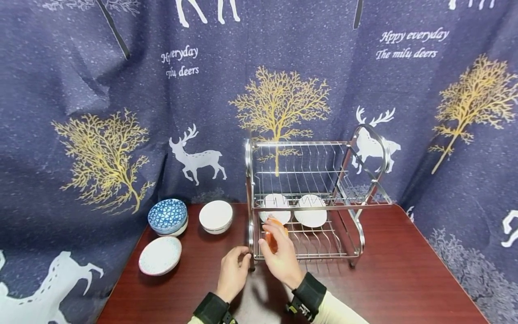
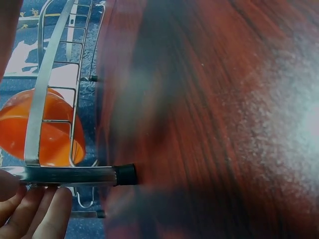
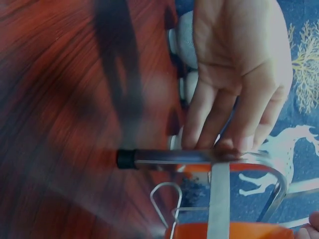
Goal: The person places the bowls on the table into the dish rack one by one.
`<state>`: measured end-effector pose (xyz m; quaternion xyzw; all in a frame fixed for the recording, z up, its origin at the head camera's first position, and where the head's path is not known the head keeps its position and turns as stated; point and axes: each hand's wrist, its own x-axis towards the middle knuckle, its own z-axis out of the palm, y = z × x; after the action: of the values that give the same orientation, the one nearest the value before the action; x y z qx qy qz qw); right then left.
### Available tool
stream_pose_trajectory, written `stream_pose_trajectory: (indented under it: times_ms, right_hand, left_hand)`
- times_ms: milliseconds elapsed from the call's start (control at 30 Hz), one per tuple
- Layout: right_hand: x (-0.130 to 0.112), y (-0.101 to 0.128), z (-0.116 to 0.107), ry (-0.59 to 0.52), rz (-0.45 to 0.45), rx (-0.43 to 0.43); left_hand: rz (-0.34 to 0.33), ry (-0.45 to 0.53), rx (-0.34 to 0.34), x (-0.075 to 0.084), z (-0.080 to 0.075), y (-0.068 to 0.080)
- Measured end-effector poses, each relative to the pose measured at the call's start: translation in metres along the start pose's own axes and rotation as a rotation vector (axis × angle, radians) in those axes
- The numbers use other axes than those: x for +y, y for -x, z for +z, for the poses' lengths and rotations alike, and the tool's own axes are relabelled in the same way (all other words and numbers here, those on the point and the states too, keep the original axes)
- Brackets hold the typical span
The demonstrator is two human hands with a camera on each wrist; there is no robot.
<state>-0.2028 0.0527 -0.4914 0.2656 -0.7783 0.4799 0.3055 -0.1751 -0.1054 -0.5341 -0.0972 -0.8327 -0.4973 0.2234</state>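
Note:
A two-tier metal dish rack stands on the table. My left hand grips its left front frame tube, with fingertips and thumb on the metal in the right wrist view. An orange bowl is tilted on edge in the lower tier at the left front. My right hand holds this bowl, fingers over its upper rim and thumb at its left side. The bowl's hollow shows behind the wires in the left wrist view. Two white bowls, a left one and a right one, lean behind it.
Left of the rack are a white bowl, a blue-patterned bowl stacked on another, and a pale speckled bowl. A dark blue curtain with deer and trees hangs behind the reddish-brown table. The rack's upper tier holds no dishes.

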Motion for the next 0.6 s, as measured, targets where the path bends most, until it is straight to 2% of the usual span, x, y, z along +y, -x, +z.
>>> stream_pose_trajectory:
  times_ms: [600]
  right_hand:
    - [-0.020,0.009,0.015,0.012,0.127,-0.115]
  left_hand:
    - [0.014,-0.005,-0.011,-0.001,-0.008,0.007]
